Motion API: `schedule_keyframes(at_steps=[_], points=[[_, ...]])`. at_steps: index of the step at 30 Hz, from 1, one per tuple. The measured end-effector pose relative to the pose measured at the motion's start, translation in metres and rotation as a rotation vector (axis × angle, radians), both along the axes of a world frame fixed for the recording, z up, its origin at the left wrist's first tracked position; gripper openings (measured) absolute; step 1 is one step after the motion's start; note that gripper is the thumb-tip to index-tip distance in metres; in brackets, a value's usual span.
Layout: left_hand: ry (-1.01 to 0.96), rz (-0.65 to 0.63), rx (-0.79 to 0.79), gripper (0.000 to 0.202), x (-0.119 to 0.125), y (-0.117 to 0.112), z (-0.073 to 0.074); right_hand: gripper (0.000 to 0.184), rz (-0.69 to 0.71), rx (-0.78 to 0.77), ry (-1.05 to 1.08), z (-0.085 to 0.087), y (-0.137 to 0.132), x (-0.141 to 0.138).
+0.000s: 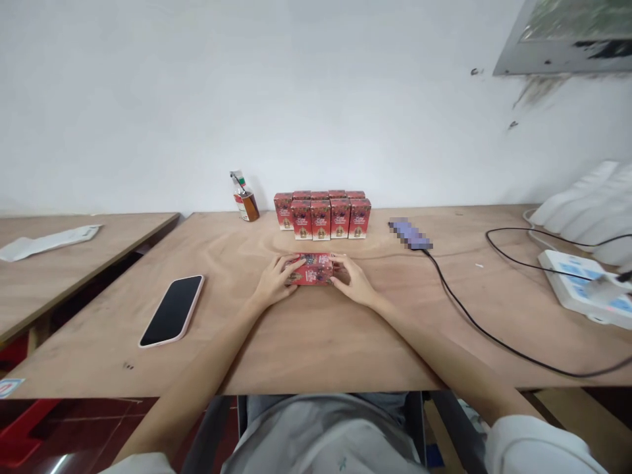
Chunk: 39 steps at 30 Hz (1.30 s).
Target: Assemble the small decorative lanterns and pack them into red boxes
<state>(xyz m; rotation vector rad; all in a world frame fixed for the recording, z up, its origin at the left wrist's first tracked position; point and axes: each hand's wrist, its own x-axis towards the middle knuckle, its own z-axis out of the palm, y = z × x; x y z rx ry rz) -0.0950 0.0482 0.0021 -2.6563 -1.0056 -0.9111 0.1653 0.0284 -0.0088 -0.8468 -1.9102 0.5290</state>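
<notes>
A small red printed box [316, 271] lies on its side on the wooden table, in the middle of the head view. My left hand [276, 280] grips its left end, fingers over the top. At the right end, my right hand [354, 282] holds the box between thumb and fingers. Just behind, against the wall, several matching red boxes [320, 220] stand upright in two rows. The fingers hide both ends of the held box.
A phone [172, 311] lies at the left, and a glass bottle with brown liquid [245, 201] stands by the wall. To the right are a pixelated phone-like item [411, 234], a black cable [474, 319] and a white power strip [585, 286].
</notes>
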Motion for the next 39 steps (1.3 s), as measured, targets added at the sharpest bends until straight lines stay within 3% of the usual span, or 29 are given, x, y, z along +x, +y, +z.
schedule_keyframes(at_steps=[5,9,14,19,30,34,39], points=[[0.028,0.044,-0.054,0.065,0.0,0.0,0.0,0.042,0.019,-0.029,0.025,0.002,0.0,-0.001],[0.056,0.058,-0.044,0.062,0.002,0.001,0.0,0.039,-0.052,0.012,0.011,-0.002,0.003,-0.002],[0.072,0.065,-0.051,0.056,0.006,0.001,-0.002,0.038,-0.132,-0.064,0.091,-0.011,0.008,-0.004],[0.038,0.031,-0.055,0.053,0.011,-0.002,-0.002,0.038,-0.22,-0.099,0.102,-0.009,0.003,-0.008],[-0.181,-0.054,-0.087,0.054,-0.003,0.007,-0.003,0.029,-0.335,0.096,0.113,-0.001,0.003,0.009],[-0.226,-0.032,-0.152,0.055,-0.001,0.006,-0.003,0.03,-0.283,0.163,0.036,-0.003,0.0,0.006],[-0.247,-0.032,-0.197,0.054,0.002,0.006,-0.004,0.018,-0.299,0.178,-0.009,-0.003,-0.004,0.001]])
